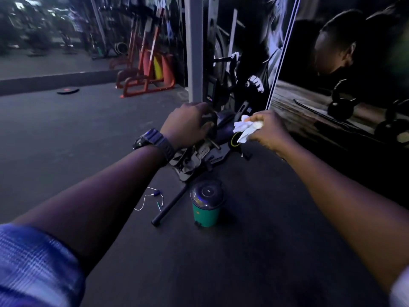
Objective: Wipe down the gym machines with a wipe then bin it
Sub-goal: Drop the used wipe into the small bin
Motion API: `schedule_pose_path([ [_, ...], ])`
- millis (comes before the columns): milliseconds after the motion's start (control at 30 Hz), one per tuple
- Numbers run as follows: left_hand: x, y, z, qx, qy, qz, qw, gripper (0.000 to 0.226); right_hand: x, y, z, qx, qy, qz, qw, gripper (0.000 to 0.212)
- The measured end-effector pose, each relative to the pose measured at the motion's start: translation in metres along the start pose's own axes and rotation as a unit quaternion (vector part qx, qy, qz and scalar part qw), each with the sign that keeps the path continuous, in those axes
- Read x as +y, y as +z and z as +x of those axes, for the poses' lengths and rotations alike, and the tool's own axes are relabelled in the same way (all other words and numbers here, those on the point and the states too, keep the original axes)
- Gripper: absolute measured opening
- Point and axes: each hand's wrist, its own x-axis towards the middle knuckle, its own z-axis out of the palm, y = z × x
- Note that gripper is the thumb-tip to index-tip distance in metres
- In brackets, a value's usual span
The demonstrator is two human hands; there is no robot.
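Along the right wall I'm seeing a big dark mural (345, 69) running past a grey pillar (194, 47); no lettering on it is resolving. Dark rubber floor (77, 134) is filling most of the view, with an orange rack (146, 69) sitting far back left. Straight ahead, a black exercise machine (212, 149) is standing near the mural's foot; a yellow-green ring mark is showing on its body, any label text too blurred to read. My left hand (188, 127) is curling over a dark part on top of the machine, gripping it, with a black watch (152, 141) on the wrist. My right hand (266, 129) is clenching the white wipe (243, 128), bunched, just beside the machine's top. A green bin (205, 209) with a dark domed lid is standing on the floor in front of the machine. A thin white cable (148, 199) is lying left of the bin.
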Motion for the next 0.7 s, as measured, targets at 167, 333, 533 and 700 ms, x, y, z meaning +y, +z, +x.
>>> schedule_pose_path([
  [167, -0.061, 0.026, 0.047, 0.005, 0.007, -0.004, 1.0, 0.037, -0.001, 0.046, 0.075, 0.043, -0.037, -0.062, 0.996, 0.032],
  [333, -0.134, 0.046, 0.102, -0.02, 0.029, -0.002, 0.999, 0.034, -0.01, 0.086, 0.14, 0.072, -0.002, -0.074, 0.995, 0.021],
  [533, -0.183, 0.049, 0.146, -0.023, 0.065, -0.005, 0.998, 0.046, -0.023, 0.114, 0.196, 0.104, 0.002, -0.062, 0.993, 0.022],
  [700, -0.222, 0.066, 0.158, -0.015, 0.083, 0.0, 0.996, 0.035, -0.024, 0.143, 0.225, 0.1, -0.006, -0.061, 0.993, 0.021],
])
